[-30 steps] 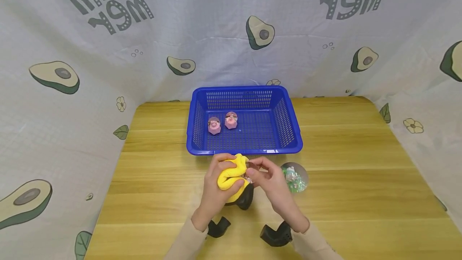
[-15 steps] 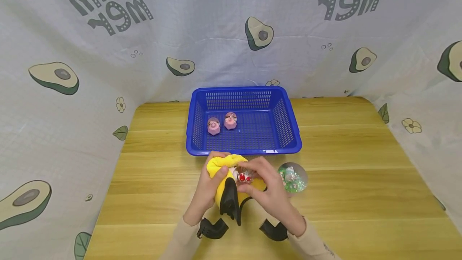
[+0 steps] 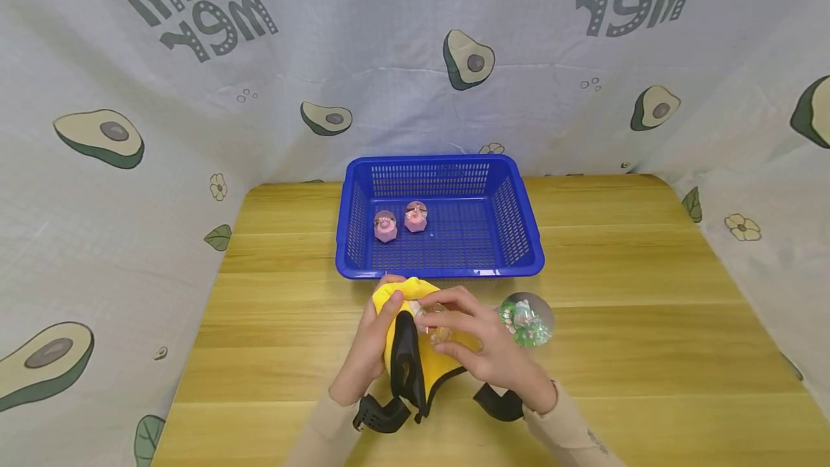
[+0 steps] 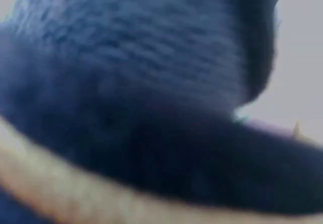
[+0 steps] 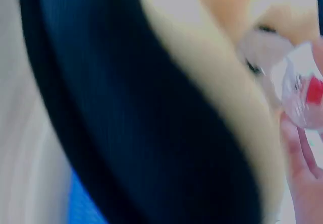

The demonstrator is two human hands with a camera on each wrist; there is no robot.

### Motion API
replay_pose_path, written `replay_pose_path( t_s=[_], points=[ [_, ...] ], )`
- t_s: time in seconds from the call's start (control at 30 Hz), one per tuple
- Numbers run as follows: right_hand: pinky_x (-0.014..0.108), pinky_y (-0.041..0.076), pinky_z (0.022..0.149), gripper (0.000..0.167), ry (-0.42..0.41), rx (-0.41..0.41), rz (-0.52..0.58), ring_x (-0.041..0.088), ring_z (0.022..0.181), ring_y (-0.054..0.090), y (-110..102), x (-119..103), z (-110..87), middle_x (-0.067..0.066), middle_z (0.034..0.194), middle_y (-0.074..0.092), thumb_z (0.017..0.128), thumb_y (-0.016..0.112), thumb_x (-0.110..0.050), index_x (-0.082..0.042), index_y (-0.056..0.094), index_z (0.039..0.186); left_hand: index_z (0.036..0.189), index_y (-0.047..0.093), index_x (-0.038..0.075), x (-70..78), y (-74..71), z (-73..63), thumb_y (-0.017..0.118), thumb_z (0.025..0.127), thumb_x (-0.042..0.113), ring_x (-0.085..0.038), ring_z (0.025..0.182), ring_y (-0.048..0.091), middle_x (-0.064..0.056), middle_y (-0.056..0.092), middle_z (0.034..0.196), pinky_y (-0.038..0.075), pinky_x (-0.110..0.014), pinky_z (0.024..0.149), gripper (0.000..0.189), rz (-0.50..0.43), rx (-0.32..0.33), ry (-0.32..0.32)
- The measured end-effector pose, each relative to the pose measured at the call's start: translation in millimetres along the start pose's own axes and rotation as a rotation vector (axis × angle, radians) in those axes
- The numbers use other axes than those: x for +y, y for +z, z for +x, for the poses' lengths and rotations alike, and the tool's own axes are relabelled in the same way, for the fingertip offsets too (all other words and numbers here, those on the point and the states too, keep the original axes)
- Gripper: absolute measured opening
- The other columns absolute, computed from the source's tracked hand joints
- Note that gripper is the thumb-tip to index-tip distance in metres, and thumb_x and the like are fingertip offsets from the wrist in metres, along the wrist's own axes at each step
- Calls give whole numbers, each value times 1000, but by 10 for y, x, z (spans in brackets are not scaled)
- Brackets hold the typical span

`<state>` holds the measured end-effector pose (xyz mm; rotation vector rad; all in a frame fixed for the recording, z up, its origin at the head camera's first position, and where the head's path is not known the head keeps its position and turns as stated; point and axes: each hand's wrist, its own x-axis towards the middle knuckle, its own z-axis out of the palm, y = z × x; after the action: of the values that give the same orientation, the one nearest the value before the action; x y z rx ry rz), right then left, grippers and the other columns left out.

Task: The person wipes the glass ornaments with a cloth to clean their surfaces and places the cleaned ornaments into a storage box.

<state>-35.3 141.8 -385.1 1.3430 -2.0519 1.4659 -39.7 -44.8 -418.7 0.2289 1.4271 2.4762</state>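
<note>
My left hand (image 3: 371, 341) grips a soft yellow cloth piece (image 3: 457, 359) with black trim and a black flap, its thumb on top and other fingers behind. Against the yellow side, my right hand (image 3: 485, 341) pinches a small clear globe (image 3: 436, 328) with fingertips and thumb. Red shows inside this globe (image 5: 303, 100) in the right wrist view, where a whitish base sits beside the cloth. The black flap (image 3: 406, 362) hangs toward the person. Blurred textured fabric (image 4: 151, 47) fills most of the left wrist view. Fingers cover part of the globe.
A blue plastic basket (image 3: 439, 273) stands beyond the hands, with two small pink-based globes (image 3: 385, 228) in its left half. Right of the right hand, a larger clear globe (image 3: 527, 319) with green glitter rests on the wooden table (image 3: 622, 352). A printed curtain (image 3: 389, 34) surrounds the table.
The yellow piece has turned, so its black flap now hangs at the front. The right hand's fingers have shifted over the clear globe, covering the red figure that showed half a second ago.
</note>
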Motion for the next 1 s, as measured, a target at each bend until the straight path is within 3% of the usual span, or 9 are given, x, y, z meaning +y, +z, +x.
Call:
replay_pose_path(
  t_s=[0.1,0.2,0.33,0.47,0.57,0.73,0.8,0.87,1.0],
  points=[
    [31,44,97,34,105,44,42,28,113,52,32,-13,-26,16,121,55,91,65,-15,-5,61,123,113,46,8,-13,64,-8,54,98,26,-16,88,54,-8,51,106,51,-22,75,25,70,93,71],
    [29,44,96,37,195,91,47,26,113,53,60,-31,-37,14,121,56,89,68,-14,-5,60,124,112,48,0,-25,110,-17,58,96,22,-20,100,53,-9,52,112,49,-24,85,29,192,148,190],
    [26,47,90,43,313,182,91,21,108,55,100,-61,-34,14,117,57,82,72,3,-1,59,122,110,51,-3,-62,138,-31,61,94,18,-24,109,51,-12,52,116,46,-27,93,28,368,154,394],
    [24,47,92,42,454,285,177,17,108,55,147,-101,-10,17,119,57,84,67,9,4,56,124,112,52,1,-110,163,-33,62,94,31,-24,110,50,-14,51,118,45,-28,92,37,485,139,566],
    [25,46,93,40,538,357,237,17,110,55,176,-126,16,20,122,55,86,64,8,6,54,125,114,51,3,-135,182,-30,61,92,42,-24,109,49,-15,48,120,46,-28,90,45,598,133,676],
    [27,49,88,37,655,459,301,19,107,58,217,-152,38,23,123,55,85,64,9,9,55,121,113,49,6,-164,187,-16,61,91,43,-29,107,50,-17,47,119,47,-28,90,44,812,144,838],
    [28,51,86,37,703,488,308,19,105,59,232,-158,40,22,122,55,85,65,8,9,55,120,112,49,6,-176,193,-12,62,91,42,-30,106,50,-18,47,118,47,-28,90,44,831,155,863],
    [27,50,87,38,741,504,313,18,105,59,241,-164,46,21,122,55,85,65,7,8,54,121,113,49,4,-189,203,-9,62,91,41,-29,106,50,-18,48,118,47,-28,90,45,787,172,843],
    [25,50,87,44,776,513,353,17,104,59,253,-179,53,21,123,55,84,67,7,9,51,125,115,47,-1,-204,239,-18,63,91,40,-25,110,48,-14,48,120,46,-27,91,50,556,214,717]
  ],
)
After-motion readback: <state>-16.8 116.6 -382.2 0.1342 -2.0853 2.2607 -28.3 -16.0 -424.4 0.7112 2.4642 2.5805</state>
